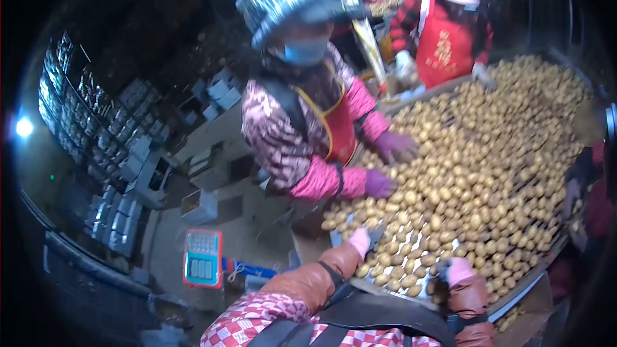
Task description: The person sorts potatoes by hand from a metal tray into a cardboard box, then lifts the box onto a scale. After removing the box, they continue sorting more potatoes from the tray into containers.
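Potatoes (436,225), loose on worktop (524,290): thinly spread between left hand (360,241) and right hand (459,271), densely massed ahead of both and forward-right of right hand. Long axes: mixed, without common direction. Nearest potatoes: just beside both hands, on inner sides. Grip of either hand: not determinable, owing to blurred fingers. Co-worker's purple gloves (395,146): forward of left hand, apart.

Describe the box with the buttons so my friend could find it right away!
Find the big table heaped with potatoes. Look left of its near end, over the grey floor, beside a blue bar. The box with buttons has a bright red edge and rows of little buttons, while the pale carton just above it in the picture has neither.
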The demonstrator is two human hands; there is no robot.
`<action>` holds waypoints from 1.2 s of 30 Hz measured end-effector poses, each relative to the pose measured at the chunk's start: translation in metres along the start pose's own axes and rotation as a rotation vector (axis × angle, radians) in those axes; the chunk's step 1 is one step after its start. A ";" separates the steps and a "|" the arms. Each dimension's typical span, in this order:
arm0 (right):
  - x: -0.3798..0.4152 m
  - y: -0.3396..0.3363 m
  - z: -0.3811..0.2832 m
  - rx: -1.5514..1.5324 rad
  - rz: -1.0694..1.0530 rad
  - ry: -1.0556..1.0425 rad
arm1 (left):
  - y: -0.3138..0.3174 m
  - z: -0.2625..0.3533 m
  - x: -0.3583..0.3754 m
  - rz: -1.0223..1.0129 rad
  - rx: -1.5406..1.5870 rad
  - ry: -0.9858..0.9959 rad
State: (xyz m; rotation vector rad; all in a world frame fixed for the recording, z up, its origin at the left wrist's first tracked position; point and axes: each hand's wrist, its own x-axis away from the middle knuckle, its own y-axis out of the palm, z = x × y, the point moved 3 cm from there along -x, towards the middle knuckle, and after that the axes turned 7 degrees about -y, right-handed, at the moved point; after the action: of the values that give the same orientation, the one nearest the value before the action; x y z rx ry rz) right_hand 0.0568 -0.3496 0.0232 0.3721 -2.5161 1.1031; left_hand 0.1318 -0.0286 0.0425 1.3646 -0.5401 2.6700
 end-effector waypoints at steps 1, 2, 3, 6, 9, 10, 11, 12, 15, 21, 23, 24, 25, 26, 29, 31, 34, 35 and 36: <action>-0.007 0.006 0.012 -0.013 0.028 -0.108 | 0.011 -0.020 -0.043 0.016 0.148 0.103; -0.008 0.000 0.006 -0.004 -0.058 -0.107 | 0.010 0.008 0.007 0.165 -0.401 0.181; -0.004 0.000 -0.010 0.004 -0.156 -0.101 | 0.020 -0.001 0.000 0.079 -0.604 0.564; 0.014 0.002 -0.035 0.115 -0.218 -0.074 | 0.047 -0.013 0.016 0.006 -1.003 0.990; 0.006 0.046 -0.006 0.075 -0.267 -0.062 | 0.050 -0.014 0.010 0.104 -1.372 0.957; 0.015 0.046 -0.012 0.038 -0.277 -0.032 | 0.039 -0.014 0.012 0.142 -1.255 0.910; 0.024 0.043 -0.018 0.007 -0.282 -0.003 | 0.024 -0.018 0.013 0.183 -1.137 0.862; 0.033 0.038 -0.025 -0.022 -0.203 -0.031 | 0.017 -0.027 0.010 0.164 -1.046 0.865; 0.055 0.021 -0.041 -0.068 -0.084 -0.043 | -0.006 -0.059 -0.012 0.388 -0.958 0.794; 0.053 0.056 -0.016 -0.233 0.004 -0.065 | 0.052 -0.035 0.034 0.367 -0.856 1.012; 0.048 0.056 -0.024 -0.127 0.002 -0.060 | 0.068 -0.036 0.022 0.195 -1.017 1.159; 0.048 0.047 -0.029 -0.120 -0.005 -0.049 | 0.054 -0.029 0.017 0.107 -1.045 1.105; 0.048 0.037 -0.034 -0.168 0.028 -0.069 | 0.045 -0.034 0.011 0.360 -1.051 1.177; 0.048 0.033 -0.035 -0.219 0.060 -0.090 | 0.031 -0.041 0.007 0.364 -0.978 1.089; 0.040 0.014 -0.005 -0.255 0.303 -0.152 | -0.002 -0.062 0.007 0.421 -0.919 0.853; 0.034 0.006 -0.006 0.065 0.424 -0.267 | -0.004 -0.064 0.008 0.488 -0.874 0.757; 0.031 0.023 -0.054 0.528 0.221 -0.303 | 0.010 -0.035 0.016 0.632 -0.835 0.849; 0.032 0.041 -0.071 0.662 0.113 -0.317 | 0.019 -0.017 0.017 0.543 -0.748 1.022; 0.023 0.054 -0.083 0.590 -0.026 -0.276 | 0.028 0.002 0.004 0.408 -0.699 0.989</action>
State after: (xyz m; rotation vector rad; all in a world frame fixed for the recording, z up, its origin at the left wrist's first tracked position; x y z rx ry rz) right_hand 0.0345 -0.2537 0.0501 0.7527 -2.3419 1.8893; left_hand 0.1241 -0.0561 0.0390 -0.2778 -1.4530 2.5447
